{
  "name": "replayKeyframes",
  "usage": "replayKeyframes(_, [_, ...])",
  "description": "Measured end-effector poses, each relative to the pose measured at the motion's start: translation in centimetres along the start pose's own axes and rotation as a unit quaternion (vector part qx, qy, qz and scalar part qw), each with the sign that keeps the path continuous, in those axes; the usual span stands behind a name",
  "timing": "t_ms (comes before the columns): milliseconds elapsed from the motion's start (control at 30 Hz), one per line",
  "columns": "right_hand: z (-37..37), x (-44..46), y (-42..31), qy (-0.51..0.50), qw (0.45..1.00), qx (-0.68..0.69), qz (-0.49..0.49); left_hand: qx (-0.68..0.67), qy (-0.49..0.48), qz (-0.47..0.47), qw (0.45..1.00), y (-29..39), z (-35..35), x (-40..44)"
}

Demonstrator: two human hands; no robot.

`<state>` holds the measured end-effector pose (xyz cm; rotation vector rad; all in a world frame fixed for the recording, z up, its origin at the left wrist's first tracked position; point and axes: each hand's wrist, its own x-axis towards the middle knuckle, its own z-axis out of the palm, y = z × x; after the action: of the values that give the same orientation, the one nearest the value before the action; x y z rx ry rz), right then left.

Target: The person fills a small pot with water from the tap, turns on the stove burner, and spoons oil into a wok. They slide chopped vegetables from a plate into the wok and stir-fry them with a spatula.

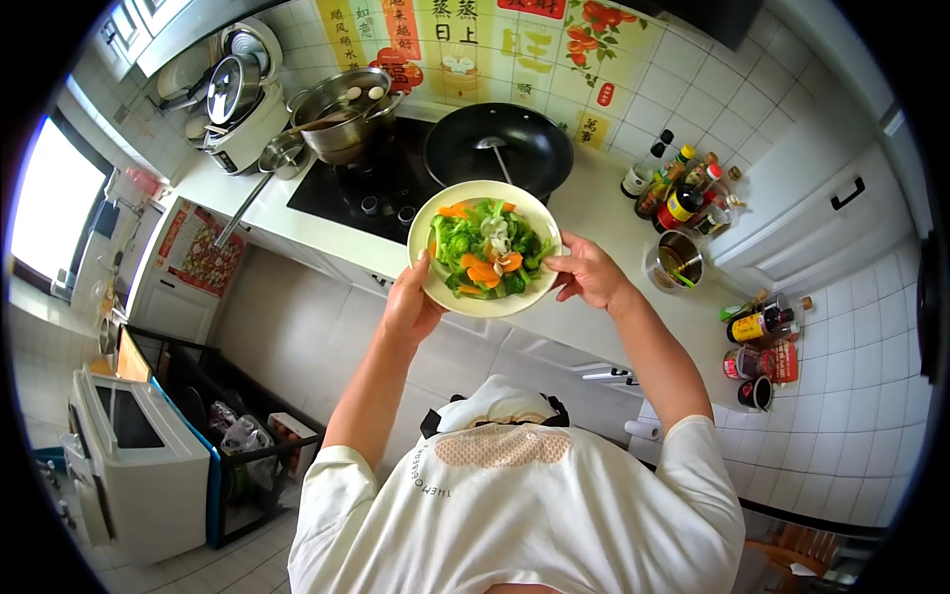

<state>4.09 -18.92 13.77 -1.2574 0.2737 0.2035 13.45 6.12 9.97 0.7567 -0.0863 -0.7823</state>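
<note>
A cream-coloured plate (427, 280) is held up in front of me, over the counter's front edge. On it lie green broccoli (515, 282), orange carrot slices (479, 269) and pale sliced pieces that look like garlic or onion. My left hand (411, 305) grips the plate's lower left rim, thumb on top. At the right rim my right hand (586, 272) is closed on the plate too, its fingers partly hidden beneath. Just beyond the plate sits a black wok (450, 148) with a metal spatula (492, 146) resting inside.
A steel pot (341, 144) with eggs stands on the black cooktop (327, 196), beside a small saucepan (284, 156). Several sauce bottles (676, 210) and a steel container (676, 259) line the right counter. A rice cooker (252, 134) sits far left, a black-framed cart (259, 460) lower left.
</note>
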Motion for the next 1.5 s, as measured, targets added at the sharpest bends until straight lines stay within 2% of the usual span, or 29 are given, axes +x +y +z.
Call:
replayKeyframes(67, [0.7,1.8,-0.9,0.058,0.984,-0.171,-0.015,-0.024,0.026,0.034,0.999,0.5,-1.1,-0.4])
replayKeyframes(100, [0.9,2.6,-1.4,0.107,0.963,-0.235,-0.076,-0.054,0.034,0.032,0.997,0.9,-1.9,-0.5])
replayKeyframes(133, [1.4,3.9,-1.7,0.132,0.919,-0.316,-0.195,-0.056,0.036,0.034,0.997,1.2,-2.6,-0.4])
replayKeyframes(200, [3.8,4.5,-3.2,0.090,0.878,-0.389,-0.263,-0.040,0.036,0.068,0.996,1.4,-3.9,-0.5])
replayKeyframes(300, [8.4,6.5,-3.2,0.032,0.828,-0.473,-0.299,-0.025,0.049,0.079,0.995,1.8,-4.4,-0.2])
replayKeyframes(333, [9.3,7.5,-2.7,0.025,0.797,-0.505,-0.330,-0.027,0.048,0.077,0.995,1.9,-4.5,-0.1])
replayKeyframes(433, [10.3,9.9,-2.0,0.033,0.767,-0.536,-0.351,-0.038,0.053,0.083,0.994,2.2,-4.4,0.4])
replayKeyframes(500, [10.4,11.1,-2.0,0.039,0.726,-0.564,-0.392,-0.056,0.081,0.085,0.991,2.0,-4.2,0.7])
replayKeyframes(633, [9.5,13.3,-2.1,0.025,0.736,-0.541,-0.405,-0.044,0.086,0.114,0.989,1.5,-4.4,1.4])
replayKeyframes(700, [9.1,14.1,-2.6,0.009,0.769,-0.509,-0.387,-0.037,0.100,0.109,0.988,1.7,-3.9,1.6])
replayKeyframes(733, [8.8,14.3,-3.0,0.004,0.768,-0.508,-0.391,-0.036,0.102,0.115,0.987,1.8,-3.6,1.8])
replayKeyframes(800, [8.1,14.9,-3.9,-0.015,0.813,-0.470,-0.343,-0.040,0.121,0.114,0.985,1.9,-3.1,2.2])
replayKeyframes(867, [7.0,15.8,-4.8,-0.035,0.826,-0.466,-0.316,-0.051,0.121,0.125,0.983,1.7,-3.1,2.9])
replayKeyframes(933, [6.4,16.2,-5.7,-0.092,0.950,-0.271,-0.121,-0.062,0.122,0.132,0.982,1.4,-3.0,3.3])
replayKeyframes(1000, [5.2,17.3,-6.8,-0.102,0.969,-0.211,-0.080,-0.071,0.144,0.139,0.977,1.4,-2.9,3.9])
replayKeyframes(1233, [1.6,21.3,-8.9,-0.084,0.981,-0.157,-0.075,-0.082,0.160,0.158,0.971,1.1,-3.2,4.9])
replayKeyframes(1367, [-1.5,26.2,-7.7,-0.025,0.971,-0.227,-0.072,-0.082,0.178,0.167,0.966,1.0,-3.6,4.5])
replayKeyframes(1500, [-3.8,31.5,-4.7,0.084,0.876,-0.472,-0.050,-0.089,0.186,0.177,0.962,1.0,-3.8,3.6])
